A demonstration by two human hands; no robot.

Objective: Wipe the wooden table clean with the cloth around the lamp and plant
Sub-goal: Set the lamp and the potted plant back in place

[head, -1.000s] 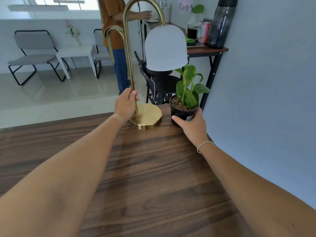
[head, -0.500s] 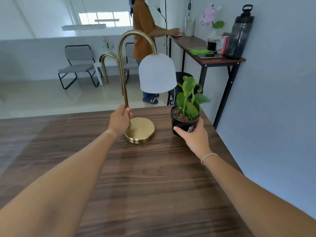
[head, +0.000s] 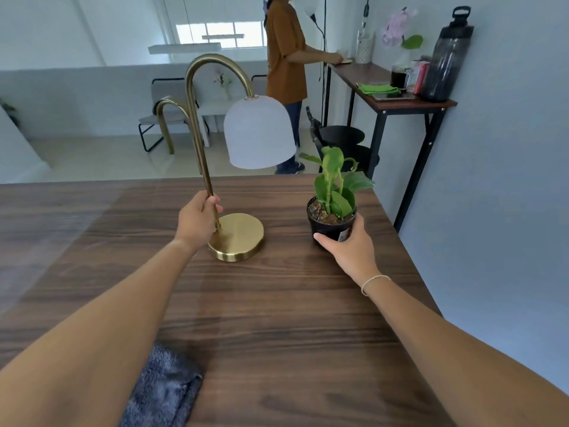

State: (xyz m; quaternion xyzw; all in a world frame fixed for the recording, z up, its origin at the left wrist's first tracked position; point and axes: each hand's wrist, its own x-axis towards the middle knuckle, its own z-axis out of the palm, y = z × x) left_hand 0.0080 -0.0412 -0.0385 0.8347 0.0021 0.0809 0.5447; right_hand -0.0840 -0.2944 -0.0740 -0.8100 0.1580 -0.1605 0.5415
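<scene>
Cloth [head: 163, 392], grey and fluffy, lies at the near edge of the wooden table [head: 277, 318], partly under the left forearm and untouched by either hand. Further in, the left hand [head: 197, 221] is wrapped around the lower stem of the brass lamp [head: 237, 235], just above its round base, which sits flat on the wood. To the right, the right hand [head: 345, 245] cups the near side of the black pot of the plant [head: 332, 211], thumb across the front, the pot upright on the table. Both grips look like a way to shift the two objects off the patch to be wiped (a judgement, since nothing is lifted yet). Beyond the table a second person [head: 284, 57] stands at a side table [head: 400, 100] against the wall.

Compared with half a second ago, lamp and plant sit a little nearer the middle of the table and further apart, and the cloth has come into view at the bottom.
</scene>
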